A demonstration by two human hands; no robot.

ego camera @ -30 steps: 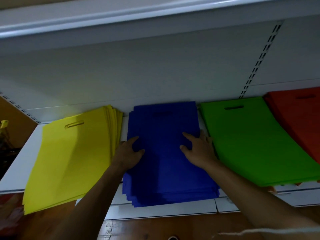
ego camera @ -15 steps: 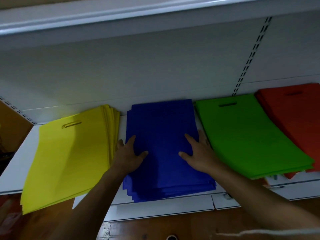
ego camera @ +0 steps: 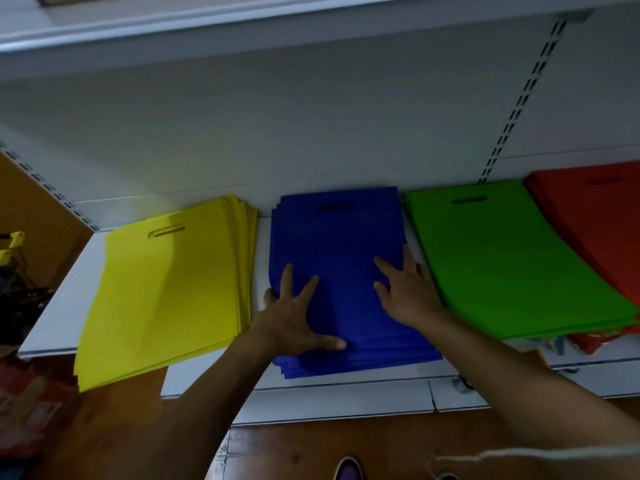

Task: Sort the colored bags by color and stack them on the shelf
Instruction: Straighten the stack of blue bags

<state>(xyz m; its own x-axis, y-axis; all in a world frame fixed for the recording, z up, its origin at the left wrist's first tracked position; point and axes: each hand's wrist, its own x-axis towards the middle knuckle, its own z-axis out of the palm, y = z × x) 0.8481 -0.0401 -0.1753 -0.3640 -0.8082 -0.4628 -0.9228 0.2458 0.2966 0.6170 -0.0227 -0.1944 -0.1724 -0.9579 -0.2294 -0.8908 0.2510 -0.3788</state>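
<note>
The blue bag stack (ego camera: 339,271) lies flat on the white shelf (ego camera: 59,313), in the middle of the row, its cut-out handle end toward the back wall and its front edge overhanging the shelf lip slightly. The layers are slightly offset at the near left corner, where several edges show.

The left hand (ego camera: 294,320) rests on the stack's left portion, fingers straight and spread, thumb extended along the near part of the top bag; the outermost finger lies at the stack's left edge. It grips nothing. The right hand (ego camera: 405,292) rests on the stack's right portion, fingers straight and spread, the outer fingers at the right edge just beside the neighbouring pile. It too holds nothing; both palms lie flat against the top bag.

The yellow bag stack (ego camera: 166,289) lies to the left, angled, its right edges fanned and its front corner hanging well over the shelf lip. A narrow strip of bare shelf separates it from the blue pile. The green bag stack (ego camera: 512,265) lies just right of the blue, also overhanging in front. The red bag stack (ego camera: 595,220) lies at the far right, its near part under the green pile's edge.

A slotted upright (ego camera: 519,105) runs up the white back wall (ego camera: 277,133). Wooden floor (ego camera: 311,448) shows below.
</note>
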